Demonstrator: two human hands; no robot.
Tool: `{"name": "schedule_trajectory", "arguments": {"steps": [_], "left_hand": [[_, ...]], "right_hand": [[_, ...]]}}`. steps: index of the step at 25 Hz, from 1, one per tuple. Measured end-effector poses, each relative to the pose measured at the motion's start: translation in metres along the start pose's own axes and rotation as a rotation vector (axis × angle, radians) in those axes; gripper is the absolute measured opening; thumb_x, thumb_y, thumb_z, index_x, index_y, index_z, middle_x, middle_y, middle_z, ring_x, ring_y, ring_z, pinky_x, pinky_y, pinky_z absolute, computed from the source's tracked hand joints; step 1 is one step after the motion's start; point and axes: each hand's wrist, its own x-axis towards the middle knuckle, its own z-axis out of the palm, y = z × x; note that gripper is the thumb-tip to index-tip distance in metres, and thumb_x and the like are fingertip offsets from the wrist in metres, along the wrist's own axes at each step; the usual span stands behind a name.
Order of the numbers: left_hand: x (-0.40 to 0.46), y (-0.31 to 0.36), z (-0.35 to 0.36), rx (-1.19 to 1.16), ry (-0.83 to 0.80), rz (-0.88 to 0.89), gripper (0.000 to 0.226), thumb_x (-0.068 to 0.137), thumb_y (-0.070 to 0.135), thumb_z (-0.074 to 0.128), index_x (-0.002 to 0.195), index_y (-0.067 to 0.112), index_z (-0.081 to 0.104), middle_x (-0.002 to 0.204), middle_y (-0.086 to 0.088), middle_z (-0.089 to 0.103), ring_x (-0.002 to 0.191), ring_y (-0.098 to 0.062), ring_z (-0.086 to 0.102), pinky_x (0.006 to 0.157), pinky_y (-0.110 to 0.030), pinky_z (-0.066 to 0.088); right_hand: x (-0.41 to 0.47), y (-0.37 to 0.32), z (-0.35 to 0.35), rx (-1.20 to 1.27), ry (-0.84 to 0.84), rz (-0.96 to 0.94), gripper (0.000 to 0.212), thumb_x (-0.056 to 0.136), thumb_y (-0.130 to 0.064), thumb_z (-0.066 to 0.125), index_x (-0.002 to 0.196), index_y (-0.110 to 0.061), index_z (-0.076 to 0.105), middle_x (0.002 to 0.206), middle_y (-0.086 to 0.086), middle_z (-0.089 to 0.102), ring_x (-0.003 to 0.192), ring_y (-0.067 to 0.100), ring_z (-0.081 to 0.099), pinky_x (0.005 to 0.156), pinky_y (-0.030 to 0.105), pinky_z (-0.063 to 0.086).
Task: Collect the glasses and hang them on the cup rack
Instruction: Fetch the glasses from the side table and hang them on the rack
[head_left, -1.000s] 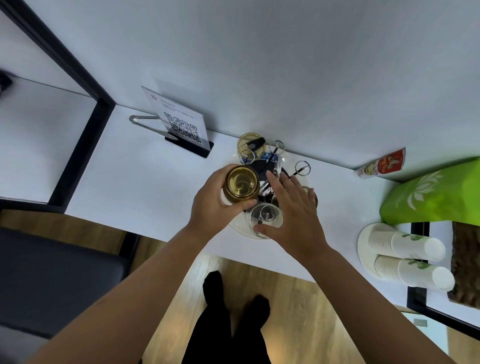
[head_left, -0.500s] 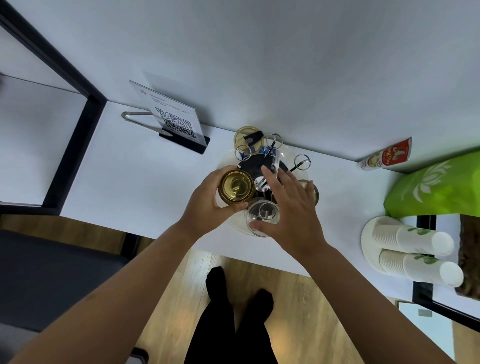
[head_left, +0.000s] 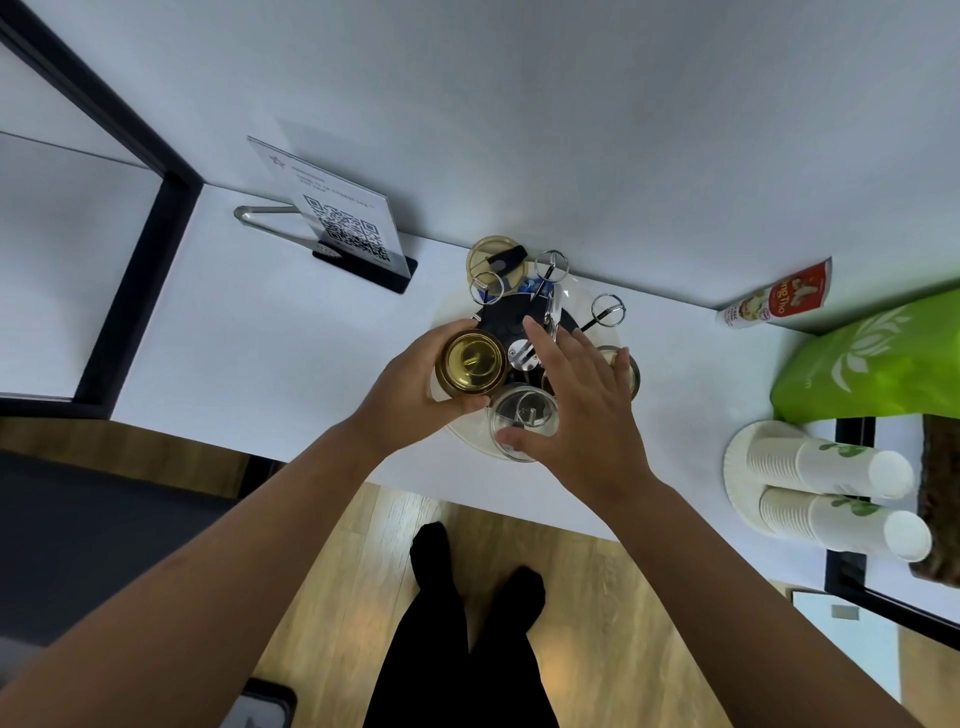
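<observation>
- The left hand (head_left: 410, 384) curls its fingers and thumb around an amber glass (head_left: 471, 362), base up, at the left side of the cup rack (head_left: 524, 338).
- The right hand (head_left: 576, 410) lies over the rack with fingers fairly straight and spread; its thumb touches the side of a clear glass (head_left: 523, 420), inverted at the rack's near edge. Whether the thumb presses or merely rests there cannot be told.
- A third glass (head_left: 623, 366), amber-tinted, shows partly beyond the right hand's fingers, on the rack's right side.
- A fourth amber glass (head_left: 491, 258) sits at the back of the rack by the wall.
- Wire ring tips (head_left: 609, 309) of the rack stand bare at the back and right; the rack rests on a round pale tray (head_left: 457, 312).
- On the white counter (head_left: 291, 353): a QR code sign (head_left: 343, 223), metal tongs (head_left: 270, 218) behind it, a red-and-white tube (head_left: 779, 296), and a green bag (head_left: 878, 358).
- Two stacks of paper cups (head_left: 826, 462) lie on their sides on paper plates (head_left: 735, 467), nested; nothing shows inside them.
</observation>
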Motion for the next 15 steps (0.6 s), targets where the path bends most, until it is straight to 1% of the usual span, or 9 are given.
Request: {"name": "schedule_trajectory", "arguments": {"steps": [2, 5, 8, 10, 12, 15], "left_hand": [[0.002, 0.002, -0.002, 0.001, -0.014, -0.020, 0.090, 0.079, 0.043, 0.089, 0.152, 0.042, 0.038, 0.145, 0.027, 0.051, 0.135, 0.009, 0.045, 0.101, -0.006, 0.041], [0.003, 0.006, -0.004, -0.007, -0.020, -0.044, 0.094, 0.078, 0.041, 0.090, 0.153, 0.044, 0.034, 0.144, 0.031, 0.046, 0.133, 0.015, 0.041, 0.102, -0.005, 0.038], [0.001, 0.012, -0.006, -0.038, -0.013, -0.056, 0.097, 0.077, 0.043, 0.089, 0.154, 0.046, 0.030, 0.149, 0.025, 0.045, 0.136, 0.011, 0.041, 0.102, -0.007, 0.038], [-0.002, 0.017, -0.009, -0.056, -0.004, -0.069, 0.101, 0.077, 0.043, 0.089, 0.156, 0.048, 0.026, 0.156, 0.024, 0.041, 0.140, 0.011, 0.037, 0.104, -0.006, 0.035], [-0.006, 0.022, -0.014, -0.055, 0.002, -0.070, 0.104, 0.078, 0.043, 0.089, 0.157, 0.051, 0.022, 0.157, 0.031, 0.035, 0.141, 0.016, 0.031, 0.104, -0.005, 0.031], [-0.016, 0.032, -0.017, -0.026, 0.049, -0.037, 0.101, 0.079, 0.048, 0.087, 0.157, 0.052, 0.023, 0.151, 0.046, 0.026, 0.140, 0.020, 0.027, 0.102, -0.001, 0.029]], "right_hand": [[0.000, 0.000, 0.001, 0.004, 0.006, 0.003, 0.113, 0.079, -0.059, 0.084, 0.166, -0.040, 0.013, 0.169, 0.005, 0.035, 0.161, 0.028, 0.019, 0.125, 0.052, -0.007], [-0.002, -0.001, 0.002, 0.009, 0.010, 0.014, 0.112, 0.080, -0.059, 0.083, 0.166, -0.039, 0.015, 0.166, 0.005, 0.040, 0.160, 0.028, 0.021, 0.126, 0.054, -0.005], [-0.002, -0.003, 0.004, 0.012, 0.018, 0.020, 0.108, 0.081, -0.059, 0.082, 0.166, -0.038, 0.018, 0.165, 0.004, 0.042, 0.159, 0.029, 0.022, 0.127, 0.057, -0.002], [-0.003, -0.002, 0.004, 0.015, 0.016, 0.021, 0.106, 0.082, -0.059, 0.081, 0.165, -0.039, 0.019, 0.166, 0.003, 0.041, 0.160, 0.028, 0.021, 0.128, 0.058, -0.002], [-0.004, -0.003, 0.003, 0.019, 0.019, 0.021, 0.104, 0.082, -0.059, 0.081, 0.165, -0.038, 0.021, 0.166, 0.003, 0.041, 0.160, 0.028, 0.021, 0.129, 0.059, 0.000], [-0.009, -0.003, 0.003, 0.057, 0.064, 0.011, 0.100, 0.082, -0.056, 0.083, 0.164, -0.034, 0.029, 0.163, 0.003, 0.046, 0.159, 0.029, 0.022, 0.128, 0.060, 0.002]]}}
